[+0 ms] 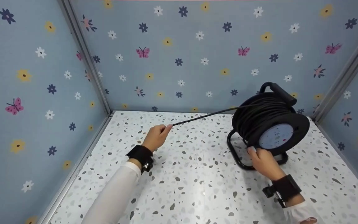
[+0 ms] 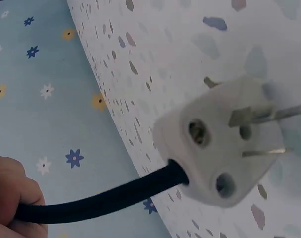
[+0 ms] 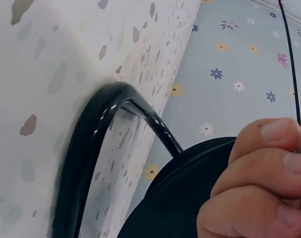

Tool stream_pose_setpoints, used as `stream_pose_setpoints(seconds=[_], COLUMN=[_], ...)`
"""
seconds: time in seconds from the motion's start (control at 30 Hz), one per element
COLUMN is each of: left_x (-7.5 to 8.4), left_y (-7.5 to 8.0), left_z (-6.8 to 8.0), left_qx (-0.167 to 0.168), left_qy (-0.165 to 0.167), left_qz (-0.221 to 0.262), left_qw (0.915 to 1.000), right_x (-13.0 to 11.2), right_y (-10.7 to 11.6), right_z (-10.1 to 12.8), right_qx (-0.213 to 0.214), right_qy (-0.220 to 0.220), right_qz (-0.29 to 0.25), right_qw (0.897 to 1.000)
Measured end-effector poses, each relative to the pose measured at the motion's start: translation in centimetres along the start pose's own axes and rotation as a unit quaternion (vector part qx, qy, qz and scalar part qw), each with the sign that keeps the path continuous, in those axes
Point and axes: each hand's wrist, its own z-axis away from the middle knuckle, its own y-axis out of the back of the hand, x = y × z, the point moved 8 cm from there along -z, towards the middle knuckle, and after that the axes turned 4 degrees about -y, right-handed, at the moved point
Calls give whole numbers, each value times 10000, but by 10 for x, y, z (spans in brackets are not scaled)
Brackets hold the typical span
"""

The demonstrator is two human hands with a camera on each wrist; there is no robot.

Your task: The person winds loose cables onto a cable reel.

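A: Where's the cable?

B: Your left hand pinches it near the white plug; it runs taut to the reel on the speckled table.

A: And your right hand?

B: Its fingers curl on the reel's front rim, by the black frame.

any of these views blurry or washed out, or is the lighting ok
Head view: even, soft light and sharp focus, with faint shadows under the cable reel and some bending of the walls at the corners. Left wrist view: the white plug is soft and overexposed, its prongs smeared; the black cable reads clearer. Right wrist view: the right hand is close and blurred, with glare streaks on the glossy black stand.
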Motion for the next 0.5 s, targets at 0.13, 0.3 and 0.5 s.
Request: stream_pose_setpoints(seconds=[0.13,0.3,0.5], left_x=[8,36,77], left_y=[-19,-46,-73], left_z=[-1,-5,-13], left_qx=[-107,-414,-643], left_qy=[59,-260,-939], left_qz=[21,-24,-66], left_qw=[9999,9988,9935], right_x=[-13,-25,-35], right_y=[8,35,79], right_z=[0,-2,-7], right_qx=[199,437,975], right_qy=[104,77,365], right_qz=[-227,-689,-470], right_qw=[9995,9966,9935])
